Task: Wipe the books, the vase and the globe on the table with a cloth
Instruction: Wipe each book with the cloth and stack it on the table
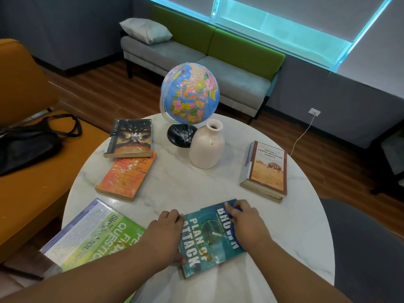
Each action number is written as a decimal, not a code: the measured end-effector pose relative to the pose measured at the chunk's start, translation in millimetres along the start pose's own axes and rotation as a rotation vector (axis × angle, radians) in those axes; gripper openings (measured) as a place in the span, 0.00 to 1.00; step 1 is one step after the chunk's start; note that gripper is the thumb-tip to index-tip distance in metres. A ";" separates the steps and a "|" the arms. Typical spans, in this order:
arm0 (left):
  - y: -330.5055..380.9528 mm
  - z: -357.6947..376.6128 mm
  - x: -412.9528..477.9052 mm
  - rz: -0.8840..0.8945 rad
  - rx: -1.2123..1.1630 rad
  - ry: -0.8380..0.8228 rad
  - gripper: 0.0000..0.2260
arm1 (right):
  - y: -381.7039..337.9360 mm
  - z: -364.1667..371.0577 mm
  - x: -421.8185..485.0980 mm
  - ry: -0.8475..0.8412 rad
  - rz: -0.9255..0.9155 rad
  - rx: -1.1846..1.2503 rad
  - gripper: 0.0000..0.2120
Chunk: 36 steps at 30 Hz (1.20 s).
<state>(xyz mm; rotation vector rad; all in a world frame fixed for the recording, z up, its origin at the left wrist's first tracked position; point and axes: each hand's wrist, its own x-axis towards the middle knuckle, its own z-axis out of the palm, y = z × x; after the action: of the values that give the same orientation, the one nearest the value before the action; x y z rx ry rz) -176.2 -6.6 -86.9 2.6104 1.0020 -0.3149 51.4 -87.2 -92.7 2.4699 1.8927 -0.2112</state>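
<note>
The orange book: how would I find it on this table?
Look at the round marble table with the globe at its far side. On the left half, the orange book lies just nearer than the dark book. It is the only orange cover, scrawled with handwriting and flecked white.

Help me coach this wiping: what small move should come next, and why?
Probably slide the right hand and the blue cloth under it leftward across the teal book. The cloth sits on the cover's right part, the rest of the cover lies bare, and the left hand holds the left edge steady.
</note>
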 end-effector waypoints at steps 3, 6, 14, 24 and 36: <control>0.0 -0.1 -0.2 -0.001 -0.003 -0.004 0.45 | -16.0 8.0 -0.8 -0.134 0.008 0.059 0.24; -1.0 0.1 -0.6 0.000 -0.010 0.002 0.44 | -11.4 10.2 1.8 -0.137 -0.168 0.106 0.17; -2.6 3.5 -2.9 0.011 -0.044 0.060 0.43 | -31.1 3.9 8.5 -0.087 -0.032 0.112 0.24; -0.1 5.3 -9.2 -0.073 0.010 0.105 0.42 | -38.5 -1.7 25.4 -0.190 -0.215 0.031 0.26; -0.5 0.0 -7.3 -0.093 0.030 0.069 0.42 | -39.7 -5.8 23.8 -0.251 -0.307 -0.033 0.30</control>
<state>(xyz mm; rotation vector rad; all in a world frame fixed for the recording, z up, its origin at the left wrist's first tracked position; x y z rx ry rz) -181.8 -10.7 -84.7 2.6221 1.1533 -0.2655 19.7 -53.4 -87.3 2.0085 2.1271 -0.4668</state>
